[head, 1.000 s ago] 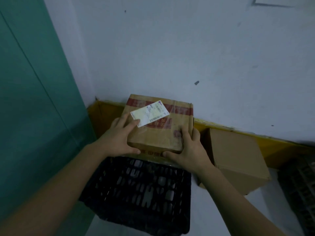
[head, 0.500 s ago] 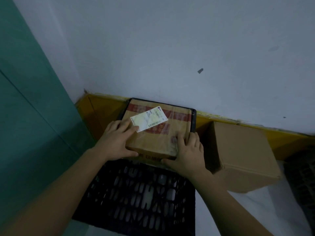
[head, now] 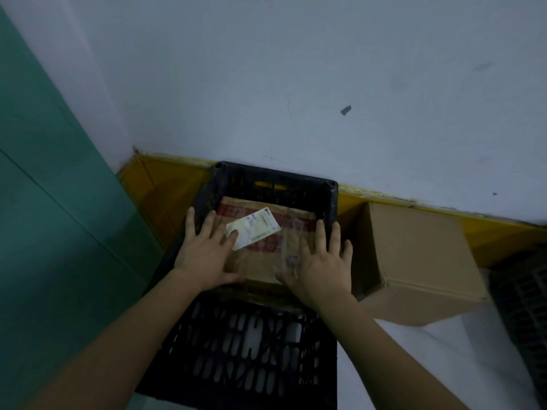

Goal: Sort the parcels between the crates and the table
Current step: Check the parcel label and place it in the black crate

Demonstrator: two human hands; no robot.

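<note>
Lowering a taped cardboard parcel (head: 266,247) into the black crate (head: 275,180), we have it sitting inside the crate's walls, its white shipping label (head: 254,227) facing up. Our left hand (head: 204,255) lies on the parcel's left side with fingers spread nearly straight and the thumb tucked at the near edge; our right hand (head: 322,261) lies the same way on the right side, fingers flat along the top. Neither hand is curled round the box; both seem to press or steady it. We judge this the placing step, nearly finished. Whether the parcel rests on the crate's floor we cannot tell. Next we would lift both hands straight off without dragging the box, then turn to the plain cardboard box (head: 414,261) just beside the crate on the right.
</note>
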